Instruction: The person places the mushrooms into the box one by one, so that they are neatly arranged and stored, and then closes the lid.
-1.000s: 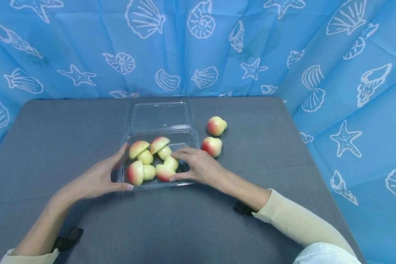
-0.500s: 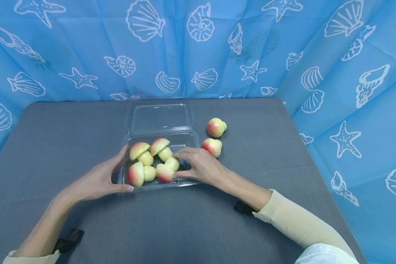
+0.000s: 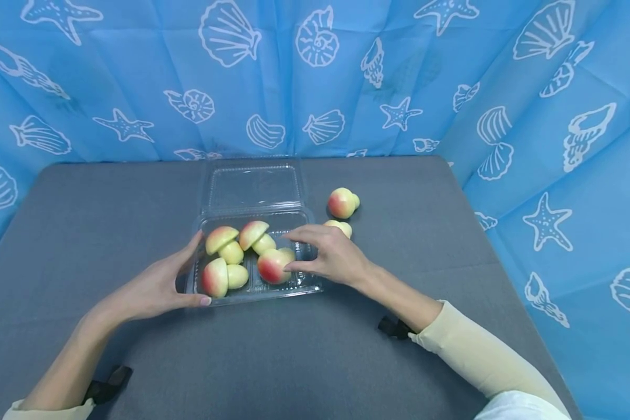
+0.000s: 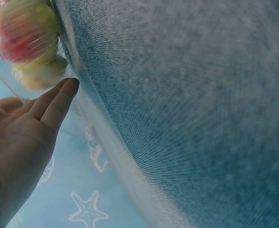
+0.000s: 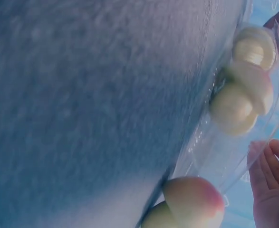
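Grey table bears a clear plastic box, lid open; the left hand, thumb and fingers spread, spans its left end, and the right hand, thumb and fingers parted, is over its right side. Four pale-yellow mushrooms with red-blushed, domed caps lie inside; compared with half a second earlier, the rightmost mushroom has turned cap-forward.

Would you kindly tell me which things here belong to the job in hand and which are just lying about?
Belonging to the job:
clear container
its open lid
four mushroom shapes inside
probably also two matching shapes outside it

Only surroundings:
grey table
blue shell-print curtain
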`<state>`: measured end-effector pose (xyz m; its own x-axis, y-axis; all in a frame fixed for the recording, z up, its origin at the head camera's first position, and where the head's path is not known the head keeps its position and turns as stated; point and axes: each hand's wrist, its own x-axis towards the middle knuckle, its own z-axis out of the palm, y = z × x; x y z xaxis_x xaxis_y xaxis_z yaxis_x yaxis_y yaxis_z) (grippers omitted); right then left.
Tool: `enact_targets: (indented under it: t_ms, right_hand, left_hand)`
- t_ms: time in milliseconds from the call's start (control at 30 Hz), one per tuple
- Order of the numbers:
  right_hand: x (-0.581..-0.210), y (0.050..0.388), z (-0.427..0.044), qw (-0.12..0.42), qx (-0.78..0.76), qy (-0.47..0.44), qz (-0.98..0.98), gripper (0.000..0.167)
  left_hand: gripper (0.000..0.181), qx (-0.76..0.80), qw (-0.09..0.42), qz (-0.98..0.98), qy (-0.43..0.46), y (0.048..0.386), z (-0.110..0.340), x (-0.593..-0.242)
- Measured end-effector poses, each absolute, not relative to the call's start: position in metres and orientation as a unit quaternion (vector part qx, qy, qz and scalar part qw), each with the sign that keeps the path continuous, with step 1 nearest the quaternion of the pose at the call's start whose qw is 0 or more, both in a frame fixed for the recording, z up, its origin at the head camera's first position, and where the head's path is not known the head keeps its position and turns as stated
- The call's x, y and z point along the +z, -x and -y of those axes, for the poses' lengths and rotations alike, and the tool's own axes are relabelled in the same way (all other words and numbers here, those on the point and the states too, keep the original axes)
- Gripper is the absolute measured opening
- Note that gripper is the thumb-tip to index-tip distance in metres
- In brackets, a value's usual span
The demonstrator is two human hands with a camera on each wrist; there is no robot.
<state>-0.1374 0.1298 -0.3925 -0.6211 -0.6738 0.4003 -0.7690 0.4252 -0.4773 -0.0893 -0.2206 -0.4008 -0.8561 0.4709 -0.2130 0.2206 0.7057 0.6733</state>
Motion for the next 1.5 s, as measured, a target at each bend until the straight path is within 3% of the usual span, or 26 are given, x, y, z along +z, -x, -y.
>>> enact_targets:
  t_ms: [600, 1500]
  right_hand:
    - [-0.387, 0.155, -0.168, 0.105, 0.337, -0.411, 0.841, 0.05]
    - [-0.398, 0.169, -0.218, 0.059, 0.296, -0.382, 0.873, 0.055]
  left_hand:
    - [0.126, 0.336, 0.189, -0.904, -0.185, 0.09, 0.221, -0.401]
    - [0.126, 0.331, 0.185, -0.906, -0.185, 0.09, 0.22, -0.4]
